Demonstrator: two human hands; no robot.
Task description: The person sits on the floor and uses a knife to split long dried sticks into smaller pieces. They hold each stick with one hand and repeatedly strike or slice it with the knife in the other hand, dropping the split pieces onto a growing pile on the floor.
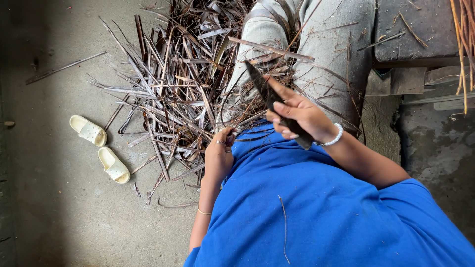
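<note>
My right hand (pixel 298 116) grips a dark, long-bladed knife (pixel 259 83), its blade pointing up and left over my lap. My left hand (pixel 220 150), with a ring on one finger, is pinched shut on a thin dry leaf rib (pixel 247 112) that runs up towards the knife. Both hands sit above my blue shirt (pixel 316 207) and grey trousers (pixel 326 44). A heap of dried brown palm leaf strips (pixel 178 84) lies just left of my knees, partly under them.
A pair of cream slippers (pixel 101 148) lies on the concrete floor at the left. One loose strip (pixel 64 67) lies apart at the upper left. A dark wooden bench or board (pixel 420 29) stands at the upper right, with yellowish sticks (pixel 464 44) hanging by it.
</note>
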